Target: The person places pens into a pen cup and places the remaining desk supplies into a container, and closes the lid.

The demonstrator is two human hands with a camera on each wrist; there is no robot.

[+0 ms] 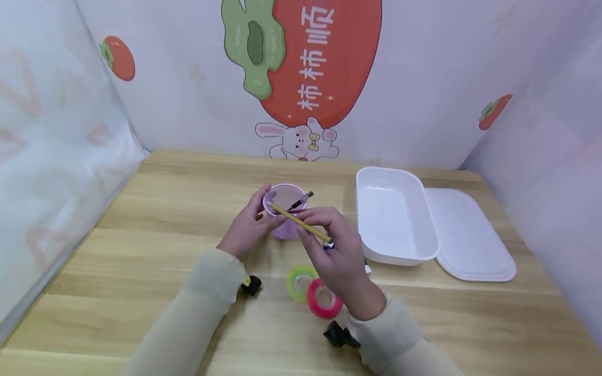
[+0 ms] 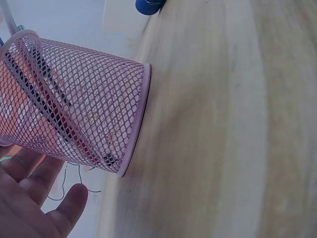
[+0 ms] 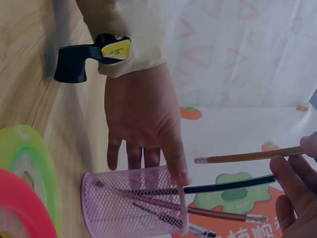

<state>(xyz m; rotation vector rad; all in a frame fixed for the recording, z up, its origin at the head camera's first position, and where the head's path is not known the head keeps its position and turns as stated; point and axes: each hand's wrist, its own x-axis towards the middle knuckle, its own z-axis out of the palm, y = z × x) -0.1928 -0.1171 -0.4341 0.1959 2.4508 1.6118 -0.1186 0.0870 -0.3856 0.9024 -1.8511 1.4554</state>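
Observation:
A pink mesh pen holder (image 1: 284, 230) stands upright on the wooden table. My left hand (image 1: 249, 224) holds its left side, with the thumb at the rim in the right wrist view. Inside lean a dark pencil (image 3: 228, 185), a reddish pencil (image 3: 223, 214) and a black pen (image 1: 302, 200) with a clear cap. My right hand (image 1: 336, 250) pinches a yellow pencil (image 1: 301, 223) above the holder, its eraser end towards the rim. In the right wrist view, a fingertip of that hand is right at the dark pencil's upper end.
Nearer me lie a green tape roll (image 1: 295, 284) and a red tape roll (image 1: 324, 298), overlapping. A white plastic box (image 1: 395, 219) stands to the right, beside its white lid (image 1: 470, 235). A blue-ended object (image 2: 148, 6) lies beyond the holder. Fabric walls enclose the table.

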